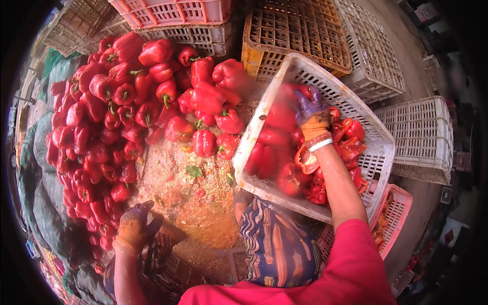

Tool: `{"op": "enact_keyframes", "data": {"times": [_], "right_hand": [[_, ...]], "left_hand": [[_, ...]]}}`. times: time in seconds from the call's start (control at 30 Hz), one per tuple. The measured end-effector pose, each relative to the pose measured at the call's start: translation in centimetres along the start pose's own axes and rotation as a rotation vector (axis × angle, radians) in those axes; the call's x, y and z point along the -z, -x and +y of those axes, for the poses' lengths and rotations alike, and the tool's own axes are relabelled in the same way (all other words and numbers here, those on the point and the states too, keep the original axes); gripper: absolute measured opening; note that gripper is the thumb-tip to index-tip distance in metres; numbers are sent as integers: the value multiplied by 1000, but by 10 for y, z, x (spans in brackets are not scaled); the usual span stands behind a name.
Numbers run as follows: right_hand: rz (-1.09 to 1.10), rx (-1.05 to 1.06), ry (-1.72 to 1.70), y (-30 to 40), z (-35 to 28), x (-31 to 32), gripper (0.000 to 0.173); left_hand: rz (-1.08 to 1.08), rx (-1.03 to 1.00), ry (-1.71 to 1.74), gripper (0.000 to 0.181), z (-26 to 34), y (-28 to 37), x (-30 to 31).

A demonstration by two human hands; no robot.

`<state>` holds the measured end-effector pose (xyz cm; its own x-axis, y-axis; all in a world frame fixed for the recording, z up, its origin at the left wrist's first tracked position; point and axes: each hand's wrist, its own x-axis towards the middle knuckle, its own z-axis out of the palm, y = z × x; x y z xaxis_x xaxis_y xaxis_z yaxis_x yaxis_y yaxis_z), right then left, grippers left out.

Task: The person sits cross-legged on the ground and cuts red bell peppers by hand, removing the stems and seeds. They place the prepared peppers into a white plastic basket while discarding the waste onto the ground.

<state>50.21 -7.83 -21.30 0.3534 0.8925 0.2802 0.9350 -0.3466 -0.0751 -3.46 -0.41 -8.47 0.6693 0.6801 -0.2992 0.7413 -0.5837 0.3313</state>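
My left hand (135, 227), in an orange glove with purple fingers, hovers near my knee with its fingers apart and nothing in them. Beside it rises a large heap of red bell peppers (103, 137), many with green stems. My right hand (313, 112), gloved the same way, reaches into a white plastic crate (249, 141). Its fingers are over red peppers there, but a blur hides whether they grip one. Whole peppers (263, 162) fill the crate's left side. Cut and torn pepper pieces (349, 146) lie on the right, and an opened half (306, 160) shows its pale inside.
Stacked crates, one yellow (297, 34) and one pink (175, 13), border the far side. A white crate (417, 137) stands at right, above a pink basket (396, 217) of orange-red scraps. Green mesh sacks (53, 206) line the left. Seeds and leaves litter the ground (179, 183).
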Motion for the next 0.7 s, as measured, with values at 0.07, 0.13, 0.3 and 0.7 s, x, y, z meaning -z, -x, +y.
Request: {"op": "enact_keyframes", "data": {"times": [0.07, 0.13, 0.3, 0.7], "right_hand": [[-72, -32, -83, 3, 25, -30, 57], [-129, -17, -145, 2, 39, -46, 47], [-95, -209, -584, -10, 11, 9, 29], [-217, -911, -1400, 6, -1, 52, 37]], "left_hand": [[-49, 3, -16, 42, -6, -4, -9], [-118, 71, -22, 45, -2, -10, -6], [-93, 94, -8, 45, 7, -2, -4], [-274, 294, 439, 86, 7, -98, -36]]}}
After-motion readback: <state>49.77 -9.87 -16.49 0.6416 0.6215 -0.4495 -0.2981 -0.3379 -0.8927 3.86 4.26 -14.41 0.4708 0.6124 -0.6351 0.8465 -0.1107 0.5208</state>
